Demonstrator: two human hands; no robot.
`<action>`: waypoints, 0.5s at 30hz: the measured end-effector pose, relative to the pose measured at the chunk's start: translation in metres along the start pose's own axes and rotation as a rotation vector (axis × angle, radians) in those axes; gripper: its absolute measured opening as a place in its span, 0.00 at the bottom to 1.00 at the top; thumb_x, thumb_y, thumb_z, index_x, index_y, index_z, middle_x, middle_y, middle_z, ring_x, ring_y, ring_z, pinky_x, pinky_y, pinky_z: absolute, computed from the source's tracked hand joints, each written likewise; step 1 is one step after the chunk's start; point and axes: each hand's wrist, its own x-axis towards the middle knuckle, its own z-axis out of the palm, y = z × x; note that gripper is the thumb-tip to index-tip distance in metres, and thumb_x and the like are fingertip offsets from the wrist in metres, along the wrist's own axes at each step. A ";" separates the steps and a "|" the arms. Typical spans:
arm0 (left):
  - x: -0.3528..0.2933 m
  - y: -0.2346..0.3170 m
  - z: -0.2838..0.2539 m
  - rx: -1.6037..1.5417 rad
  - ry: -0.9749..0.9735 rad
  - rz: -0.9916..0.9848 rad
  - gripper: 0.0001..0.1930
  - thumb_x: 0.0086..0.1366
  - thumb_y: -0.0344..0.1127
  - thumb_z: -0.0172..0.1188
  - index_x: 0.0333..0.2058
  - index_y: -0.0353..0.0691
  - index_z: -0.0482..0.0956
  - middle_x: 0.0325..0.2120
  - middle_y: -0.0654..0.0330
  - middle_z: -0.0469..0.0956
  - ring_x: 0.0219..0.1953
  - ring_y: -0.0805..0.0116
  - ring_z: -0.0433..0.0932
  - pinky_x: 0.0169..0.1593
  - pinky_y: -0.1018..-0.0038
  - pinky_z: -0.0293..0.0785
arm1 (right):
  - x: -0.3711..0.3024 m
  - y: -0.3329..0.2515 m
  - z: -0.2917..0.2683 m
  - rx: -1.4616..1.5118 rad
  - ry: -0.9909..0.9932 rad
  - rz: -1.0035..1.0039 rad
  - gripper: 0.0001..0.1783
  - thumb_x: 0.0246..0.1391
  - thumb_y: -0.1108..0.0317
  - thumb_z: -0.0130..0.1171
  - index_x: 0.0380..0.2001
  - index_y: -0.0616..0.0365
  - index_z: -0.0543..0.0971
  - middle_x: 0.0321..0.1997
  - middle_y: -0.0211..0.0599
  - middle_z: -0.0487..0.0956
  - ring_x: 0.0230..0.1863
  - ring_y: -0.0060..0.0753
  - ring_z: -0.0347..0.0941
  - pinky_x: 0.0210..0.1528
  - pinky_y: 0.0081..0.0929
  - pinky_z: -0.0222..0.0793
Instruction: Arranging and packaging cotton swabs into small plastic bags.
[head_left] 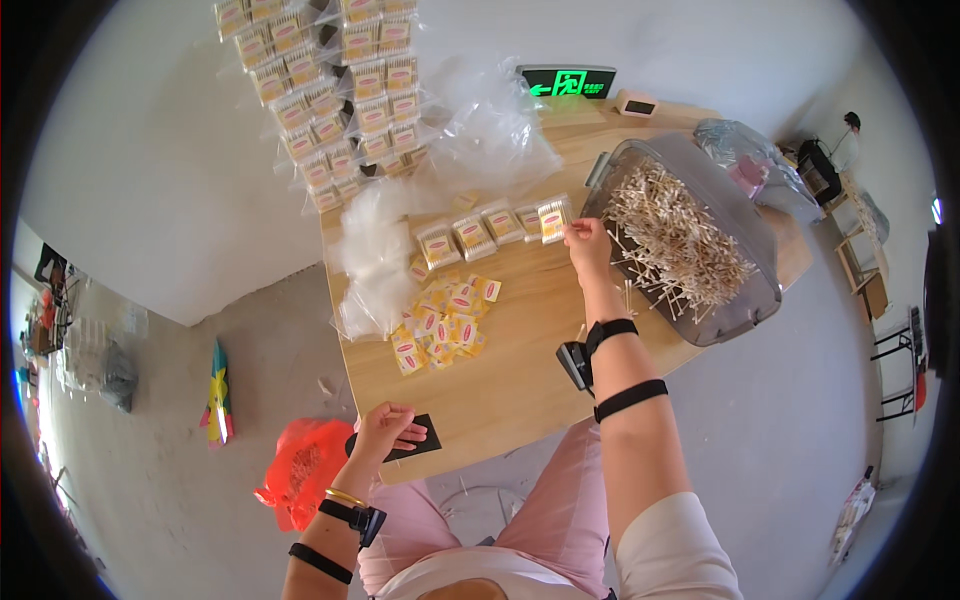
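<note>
My right hand (588, 243) pinches the near edge of a small clear packet of cotton swabs (553, 216) with a yellow label card. That packet is at the right end of a row of similar swab packets (473, 236) on the wooden table. My left hand (388, 432) is empty, its fingers loosely bent and partly spread. It rests over a flat black pad (428, 436) at the table's near left corner. Between the hands and the row lies a loose heap of yellow-and-white label cards (445, 325). Clear plastic bags (375, 255) lie to the left of the row.
A grey translucent bin (752, 315) of loose cotton swabs (680, 240) stands at the right. Stacked packets (340, 170) rise at the back left. Behind are more clear bags (495, 135), a green exit sign (567, 82) and a small clock (637, 103). A red bag (300, 470) sits on the floor.
</note>
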 end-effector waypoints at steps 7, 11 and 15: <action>-0.004 0.004 -0.001 -0.008 0.014 -0.047 0.13 0.75 0.40 0.57 0.48 0.35 0.74 0.35 0.47 0.86 0.36 0.61 0.88 0.35 0.71 0.85 | -0.013 0.003 0.033 -0.180 0.132 -0.351 0.12 0.56 0.63 0.68 0.38 0.59 0.82 0.36 0.40 0.83 0.40 0.38 0.78 0.44 0.35 0.73; -0.001 0.002 -0.001 -0.027 0.004 -0.053 0.13 0.75 0.39 0.57 0.48 0.35 0.73 0.35 0.48 0.86 0.36 0.61 0.88 0.35 0.72 0.85 | -0.067 -0.012 0.035 -0.152 -0.279 -0.242 0.10 0.57 0.63 0.66 0.36 0.57 0.82 0.32 0.38 0.81 0.34 0.36 0.77 0.38 0.33 0.73; -0.001 0.000 0.000 -0.051 -0.006 -0.010 0.14 0.75 0.39 0.57 0.49 0.34 0.73 0.35 0.48 0.86 0.35 0.61 0.88 0.35 0.72 0.85 | -0.137 -0.021 0.043 -0.172 -0.273 -0.305 0.08 0.58 0.64 0.65 0.36 0.56 0.81 0.32 0.41 0.80 0.33 0.39 0.77 0.36 0.36 0.72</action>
